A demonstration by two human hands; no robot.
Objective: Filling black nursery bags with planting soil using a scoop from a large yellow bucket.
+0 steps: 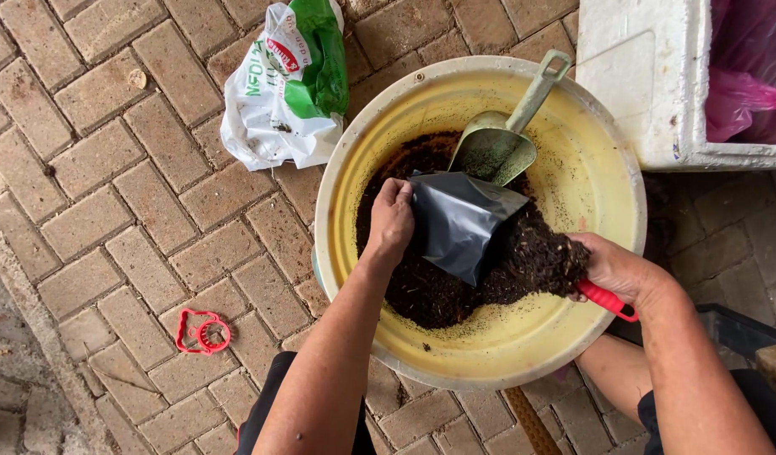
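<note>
A large yellow basin (pixel 603 181) sits on the brick paving and holds a heap of dark soil (pixel 430 291). My left hand (pixel 391 221) grips the top edge of a small black plastic bag (pixel 459 223) held over the soil. My right hand (pixel 615 270) grasps a red-handled tool (pixel 607 299) whose working end is buried under a mound of soil next to the bag's mouth. A pale green scoop (pixel 502 139) lies in the basin behind the bag, handle resting on the rim.
A white and green plastic sack (pixel 282 88) lies crumpled on the bricks left of the basin. A white foam box (pixel 649 76) with pink plastic inside stands at top right. A small red plastic piece (pixel 202 331) lies on the paving at lower left.
</note>
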